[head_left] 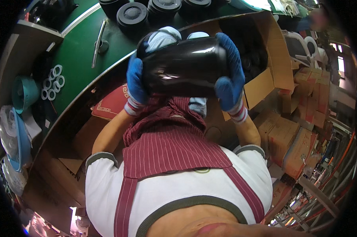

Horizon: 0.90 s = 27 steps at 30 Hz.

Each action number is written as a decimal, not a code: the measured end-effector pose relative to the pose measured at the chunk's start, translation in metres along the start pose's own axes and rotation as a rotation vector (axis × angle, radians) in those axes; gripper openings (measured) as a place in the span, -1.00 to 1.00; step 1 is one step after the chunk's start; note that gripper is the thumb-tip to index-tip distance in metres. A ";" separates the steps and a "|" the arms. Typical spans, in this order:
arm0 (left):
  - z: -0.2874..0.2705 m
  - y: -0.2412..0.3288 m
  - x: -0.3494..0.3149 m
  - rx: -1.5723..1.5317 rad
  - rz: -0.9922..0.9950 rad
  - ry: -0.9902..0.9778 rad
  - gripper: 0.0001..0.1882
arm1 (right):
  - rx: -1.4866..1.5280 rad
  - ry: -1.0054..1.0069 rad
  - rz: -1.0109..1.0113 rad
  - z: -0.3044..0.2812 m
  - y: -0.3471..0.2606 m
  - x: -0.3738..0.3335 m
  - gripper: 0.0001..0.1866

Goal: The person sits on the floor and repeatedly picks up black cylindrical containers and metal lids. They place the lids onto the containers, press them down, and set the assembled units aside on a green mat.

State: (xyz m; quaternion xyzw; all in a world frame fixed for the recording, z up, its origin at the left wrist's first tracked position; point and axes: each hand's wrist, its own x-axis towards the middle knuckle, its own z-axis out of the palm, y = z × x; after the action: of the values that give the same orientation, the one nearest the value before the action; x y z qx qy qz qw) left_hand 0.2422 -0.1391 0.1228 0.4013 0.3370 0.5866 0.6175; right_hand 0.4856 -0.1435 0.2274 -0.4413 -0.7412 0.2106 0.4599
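**A:** ok so where's the black container [182, 69] sitting in this one? looks like a big glossy cylinder to me

**B:** yep, right between the two gloved hands, up over the person's lap. The left hand [135, 83] is wrapped on its left end and the right hand [234, 81] is curled round the right end, so both are gripping it, one per end.

**A:** which way's it pointing tho?

**B:** it's lying on its side. Long axis runs left to right across the person's body, pretty much level, with maybe a slight rise toward the right. The gloves cover a lot of both ends, so honestly can't tell which one is the top.

**A:** fingers?

**B:** on the right hand the fingers go over the far side and the thumb is on the near side. Left thumb shows up near the left end, the other fingers are mostly hidden behind it.

**A:** and what's around it?

**B:** green table [77, 59] just beyond, with a metal rod [99, 44] and some white rings [52, 83] on it. Open cardboard box [276, 55] to the right, dark stuff inside.
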 end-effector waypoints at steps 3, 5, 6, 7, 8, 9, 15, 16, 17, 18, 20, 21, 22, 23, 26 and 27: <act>-0.010 0.007 0.003 -0.284 -0.284 -0.194 -0.35 | 0.019 -0.170 -0.184 -0.015 -0.004 0.008 -0.03; -0.042 -0.043 0.003 -0.086 -0.277 -0.211 -0.48 | -0.068 -0.243 -0.280 -0.022 -0.017 0.011 0.03; -0.058 -0.068 0.003 0.015 -0.275 -0.220 -0.54 | -0.113 -0.274 -0.349 -0.024 -0.019 0.016 0.06; -0.056 -0.067 0.008 0.156 -0.274 -0.333 -0.60 | -0.103 -0.290 -0.333 -0.023 -0.026 0.013 0.04; -0.049 -0.067 0.004 0.041 -0.392 -0.328 -0.61 | -0.081 -0.312 -0.367 -0.023 -0.027 0.015 0.01; -0.045 -0.067 0.006 -0.071 -0.500 -0.306 -0.62 | -0.108 -0.360 -0.399 -0.022 -0.031 0.022 -0.01; 0.010 0.029 0.014 -0.440 -0.827 0.129 -0.53 | -0.021 -0.231 -0.281 -0.021 -0.012 0.014 -0.02; 0.008 0.021 0.011 -0.479 -0.717 0.207 -0.50 | -0.004 -0.178 -0.290 -0.017 -0.007 0.015 -0.03; 0.001 0.008 0.005 -0.425 -0.558 0.184 -0.49 | 0.002 -0.155 -0.232 -0.015 -0.007 0.014 -0.06; -0.008 -0.007 -0.003 -0.370 -0.400 0.160 -0.48 | 0.009 -0.132 -0.173 -0.014 -0.006 0.014 -0.09; -0.004 -0.001 0.002 -0.205 -0.156 0.112 -0.45 | 0.215 -0.008 0.058 0.000 -0.007 0.006 -0.16; -0.004 0.004 0.006 -0.092 -0.064 0.100 -0.44 | 0.319 0.056 0.172 0.005 -0.005 0.001 -0.20; 0.002 0.019 0.011 0.016 0.028 0.091 -0.42 | 0.419 0.055 0.354 0.003 0.011 -0.008 -0.27; 0.004 0.034 0.015 0.323 0.302 0.022 -0.33 | 0.518 0.076 0.539 -0.001 0.026 -0.017 -0.33; 0.018 0.069 0.020 0.580 0.674 -0.136 -0.21 | 0.978 0.086 0.856 -0.009 0.051 -0.030 -0.36; 0.011 0.060 0.021 0.503 0.665 -0.164 -0.23 | 1.079 0.073 0.906 -0.014 0.053 -0.030 -0.36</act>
State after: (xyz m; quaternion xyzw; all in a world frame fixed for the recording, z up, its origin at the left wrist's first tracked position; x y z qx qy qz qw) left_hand 0.2265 -0.1196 0.1820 0.6717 0.2716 0.6194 0.3022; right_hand 0.5280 -0.1420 0.1813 -0.4237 -0.2606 0.7047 0.5060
